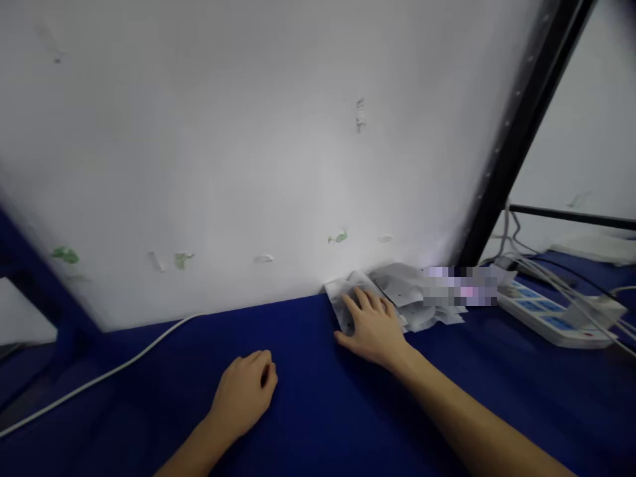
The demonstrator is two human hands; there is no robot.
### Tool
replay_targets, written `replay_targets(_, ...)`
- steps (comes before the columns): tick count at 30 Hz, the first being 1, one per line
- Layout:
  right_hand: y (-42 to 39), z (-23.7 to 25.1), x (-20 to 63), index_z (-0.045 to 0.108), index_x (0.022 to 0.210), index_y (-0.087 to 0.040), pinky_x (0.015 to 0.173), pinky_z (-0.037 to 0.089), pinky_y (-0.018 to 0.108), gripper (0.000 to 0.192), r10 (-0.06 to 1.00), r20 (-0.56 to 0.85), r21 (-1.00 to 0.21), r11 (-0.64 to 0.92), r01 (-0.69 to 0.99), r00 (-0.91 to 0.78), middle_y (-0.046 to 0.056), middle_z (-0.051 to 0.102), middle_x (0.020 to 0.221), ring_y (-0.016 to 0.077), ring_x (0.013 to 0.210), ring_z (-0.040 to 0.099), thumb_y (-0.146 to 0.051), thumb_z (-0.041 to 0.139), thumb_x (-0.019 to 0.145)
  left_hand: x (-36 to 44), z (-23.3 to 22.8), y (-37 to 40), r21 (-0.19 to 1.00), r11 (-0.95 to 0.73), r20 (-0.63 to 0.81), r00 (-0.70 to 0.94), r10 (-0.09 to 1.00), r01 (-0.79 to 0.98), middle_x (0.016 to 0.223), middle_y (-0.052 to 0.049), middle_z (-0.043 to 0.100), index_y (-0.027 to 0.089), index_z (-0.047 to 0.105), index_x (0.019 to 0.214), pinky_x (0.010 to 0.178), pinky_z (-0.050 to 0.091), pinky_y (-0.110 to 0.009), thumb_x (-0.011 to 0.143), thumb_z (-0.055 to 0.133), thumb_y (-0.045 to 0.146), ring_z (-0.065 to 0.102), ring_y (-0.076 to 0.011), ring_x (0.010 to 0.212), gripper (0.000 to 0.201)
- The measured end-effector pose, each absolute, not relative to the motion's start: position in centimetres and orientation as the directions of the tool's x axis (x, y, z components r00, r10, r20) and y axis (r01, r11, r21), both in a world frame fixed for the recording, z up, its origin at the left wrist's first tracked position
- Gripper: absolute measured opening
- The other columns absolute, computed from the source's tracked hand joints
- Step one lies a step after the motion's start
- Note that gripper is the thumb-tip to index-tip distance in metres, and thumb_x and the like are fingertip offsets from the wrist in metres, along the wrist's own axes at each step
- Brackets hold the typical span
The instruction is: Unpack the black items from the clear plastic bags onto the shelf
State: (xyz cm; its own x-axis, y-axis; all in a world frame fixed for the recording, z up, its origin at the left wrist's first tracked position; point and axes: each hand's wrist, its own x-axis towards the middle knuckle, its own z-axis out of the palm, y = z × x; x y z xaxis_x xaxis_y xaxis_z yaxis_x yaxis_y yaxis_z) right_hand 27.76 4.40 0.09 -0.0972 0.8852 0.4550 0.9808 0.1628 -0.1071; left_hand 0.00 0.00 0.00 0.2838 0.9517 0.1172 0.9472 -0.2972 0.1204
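Fingers fanned and unclenched on the right hand [375,331], laid over the leftmost plastic bag [340,288] and touching it; on the left hand [246,387] they're curled loosely inward, and whether they enclose anything, I can't tell! Biggest on show, the white wall [248,132], towering over the blue tabletop [308,397]. Over to the right, there's the black post [517,146], slanting. At the wall's foot sits the pile of plastic bags [412,318], its right end blurred out, and just beyond, the white power strip [539,324]. Far left, a thin white cable [132,361]; low on the wall, little green marks [65,254]!
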Motion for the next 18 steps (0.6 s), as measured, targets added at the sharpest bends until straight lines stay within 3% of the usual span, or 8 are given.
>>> replay_targets(6, 4.7, 0.8, 27.9, 0.057, 0.133, -0.019, 0.101, 0.034, 0.054, 0.057, 0.912, 0.395, -0.132, 0.177, 0.975, -0.112, 0.015, 0.052, 0.144, 0.037, 0.128, 0.044, -0.026, 0.059, 0.077, -0.1, 0.5, 0.2, 0.175, -0.282, 0.09, 0.269, 0.959, 0.943, 0.077, 0.0, 0.064, 0.022, 0.046, 0.072, 0.067, 0.039, -0.032, 0.097, 0.035, 0.03, 0.057, -0.0175, 0.068, 0.028)
replay_targets(11, 4.9, 1.3, 27.5, 0.062, 0.128, -0.02, 0.103, 0.038, 0.05, 0.046, 0.89, 0.45, -0.245, 0.205, 0.948, -0.077, 0.011, 0.061, 0.136, 0.0322, 0.126, 0.05, -0.023, 0.056, 0.083, -0.3, 0.7, 0.0, 0.195, -0.316, 0.092, 0.304, 0.948, 0.928, 0.078, 0.0, 0.065, 0.022, 0.047, 0.072, 0.069, 0.041, -0.032, 0.097, 0.035, 0.029, 0.059, -0.0175, 0.069, 0.028)
replay_targets(14, 3.8, 1.5, 26.3, 0.059, 0.132, -0.019, 0.107, 0.039, 0.048, 0.045, 0.855, 0.5, -0.383, 0.359, 0.851, -0.135, 0.012, 0.061, 0.135, 0.0303, 0.127, 0.052, -0.033, 0.056, 0.089, -0.4, 0.7, -0.2, 0.217, -0.323, 0.132, 0.3, 0.945, 0.921, 0.081, -0.001, 0.066, 0.024, 0.052, 0.076, 0.07, 0.044, -0.034, 0.097, 0.035, 0.03, 0.061, -0.0193, 0.073, 0.027)
replay_targets(18, 1.7, 1.7, 24.4, 0.048, 0.142, -0.022, 0.11, 0.041, 0.046, 0.049, 0.776, 0.532, -0.536, 0.618, 0.575, -0.339, 0.012, 0.049, 0.148, 0.0264, 0.134, 0.047, -0.043, 0.047, 0.098, -0.5, 1.1, -0.6, 0.279, -0.374, 0.346, 0.271, 0.898, 0.885, 0.101, -0.005, 0.069, 0.028, 0.06, 0.105, 0.085, 0.049, -0.04, 0.098, 0.035, 0.031, 0.064, -0.0237, 0.092, 0.027)
